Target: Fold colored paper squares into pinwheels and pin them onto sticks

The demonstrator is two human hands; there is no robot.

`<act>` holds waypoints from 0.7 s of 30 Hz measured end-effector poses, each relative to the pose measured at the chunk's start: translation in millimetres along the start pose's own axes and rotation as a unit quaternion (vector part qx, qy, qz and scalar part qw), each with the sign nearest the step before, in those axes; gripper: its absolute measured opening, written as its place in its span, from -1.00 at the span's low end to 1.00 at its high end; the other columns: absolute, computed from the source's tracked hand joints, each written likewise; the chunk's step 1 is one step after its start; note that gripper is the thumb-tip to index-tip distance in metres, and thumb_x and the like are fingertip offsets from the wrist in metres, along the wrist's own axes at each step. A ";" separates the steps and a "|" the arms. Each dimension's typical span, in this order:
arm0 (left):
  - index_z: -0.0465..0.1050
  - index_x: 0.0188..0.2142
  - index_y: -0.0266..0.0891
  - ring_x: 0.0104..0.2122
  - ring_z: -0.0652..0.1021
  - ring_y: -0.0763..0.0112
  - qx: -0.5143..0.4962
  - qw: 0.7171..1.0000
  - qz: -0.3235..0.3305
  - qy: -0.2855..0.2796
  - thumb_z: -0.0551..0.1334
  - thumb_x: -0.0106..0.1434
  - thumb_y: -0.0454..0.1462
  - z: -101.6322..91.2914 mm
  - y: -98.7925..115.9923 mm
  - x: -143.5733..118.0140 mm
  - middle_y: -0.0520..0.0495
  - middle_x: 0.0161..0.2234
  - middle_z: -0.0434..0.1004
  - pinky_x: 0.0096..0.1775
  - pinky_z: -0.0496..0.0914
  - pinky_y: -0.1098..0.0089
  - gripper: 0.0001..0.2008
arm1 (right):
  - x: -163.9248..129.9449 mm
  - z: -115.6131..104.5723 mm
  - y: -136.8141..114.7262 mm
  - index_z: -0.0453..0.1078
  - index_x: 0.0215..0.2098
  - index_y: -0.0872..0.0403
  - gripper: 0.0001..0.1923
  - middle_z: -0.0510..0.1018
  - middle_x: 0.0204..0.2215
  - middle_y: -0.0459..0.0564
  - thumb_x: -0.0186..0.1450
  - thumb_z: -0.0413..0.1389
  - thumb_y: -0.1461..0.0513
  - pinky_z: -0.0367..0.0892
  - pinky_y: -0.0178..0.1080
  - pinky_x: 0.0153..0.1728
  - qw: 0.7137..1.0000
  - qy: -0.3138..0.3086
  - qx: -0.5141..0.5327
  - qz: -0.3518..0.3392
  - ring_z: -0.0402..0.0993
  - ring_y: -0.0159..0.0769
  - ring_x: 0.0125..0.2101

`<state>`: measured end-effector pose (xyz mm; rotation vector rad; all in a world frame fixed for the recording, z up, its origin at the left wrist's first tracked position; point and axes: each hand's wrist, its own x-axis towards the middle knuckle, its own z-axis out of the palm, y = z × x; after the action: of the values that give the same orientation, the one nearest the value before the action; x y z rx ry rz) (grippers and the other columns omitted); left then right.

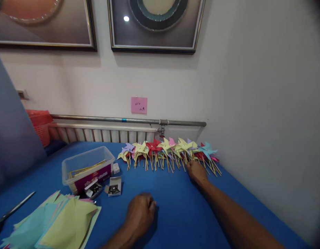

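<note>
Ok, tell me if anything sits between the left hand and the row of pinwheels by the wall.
Nothing visible does. The left hand rests as a fist on bare blue tabletop, and only open cloth lies between it and the pinwheels. The small pin boxes sit off to its left. The right hand already touches the sticks.

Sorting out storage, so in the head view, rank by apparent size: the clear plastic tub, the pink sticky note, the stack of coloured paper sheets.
1. Stack of coloured paper sheets, though nearest the camera, which inflates it.
2. Clear plastic tub.
3. Pink sticky note.
</note>
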<state>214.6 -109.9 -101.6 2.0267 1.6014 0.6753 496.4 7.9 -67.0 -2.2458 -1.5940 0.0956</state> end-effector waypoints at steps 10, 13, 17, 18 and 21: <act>0.40 -0.48 -0.21 -0.39 0.43 0.37 -0.011 1.000 0.003 -0.005 0.12 0.25 -0.25 1.6 -1.9 0.4 -0.03 -0.43 0.49 -0.34 0.10 0.37 -0.80 | -19.0 0.9 -9.5 0.47 -0.15 0.18 -0.69 0.62 -0.22 0.29 0.41 -0.07 0.19 0.18 -0.23 -0.31 0.999 0.037 -0.013 -0.015 0.55 -0.08 -0.21; 0.41 -0.46 -0.22 -0.39 0.43 0.37 -0.010 1.000 0.004 -0.005 0.13 0.25 -0.26 0.4 -0.9 -0.3 -0.03 -0.43 0.49 -0.34 0.09 0.37 -0.81 | -43.8 1.4 -17.6 0.43 -0.19 0.11 -0.72 0.62 -0.26 0.14 0.42 -0.08 0.18 0.18 -0.27 -0.31 0.997 0.040 0.005 -0.058 0.54 -0.17 -0.25; 0.40 -0.48 -0.23 -0.40 0.42 0.39 -0.001 1.000 0.011 0.000 0.12 0.27 -0.26 0.1 -0.5 -0.1 -0.03 -0.43 0.48 -0.35 0.08 0.38 -0.79 | -99.5 -3.2 -31.3 0.37 -0.35 0.06 -0.76 0.58 -0.40 -0.01 0.39 -0.06 0.17 0.18 -0.30 -0.34 0.979 -0.001 0.087 -0.185 0.48 -0.27 -0.38; 0.39 -0.48 -0.23 -0.40 0.42 0.39 0.000 1.000 0.013 0.001 0.12 0.27 -0.26 0.2 -0.5 0.0 -0.02 -0.44 0.48 -0.35 0.08 0.38 -0.78 | -116.8 -5.2 -32.7 0.36 -0.37 0.05 -0.76 0.56 -0.41 -0.02 0.38 -0.06 0.17 0.19 -0.30 -0.35 0.971 -0.016 0.115 -0.211 0.46 -0.28 -0.40; 0.37 -0.49 -0.23 -0.41 0.42 0.40 0.001 1.000 0.021 0.010 0.11 0.28 -0.24 0.2 -0.9 -0.2 -0.02 -0.45 0.48 -0.36 0.09 0.39 -0.77 | -172.3 -7.2 -26.5 0.33 -0.42 0.02 -0.78 0.56 -0.44 -0.06 0.35 -0.03 0.15 0.21 -0.30 -0.37 0.951 -0.074 0.182 -0.241 0.43 -0.30 -0.43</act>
<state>214.0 -110.0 -102.4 2.0669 1.5741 0.7114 413.7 -145.3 -79.3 -1.5608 -1.9701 0.3965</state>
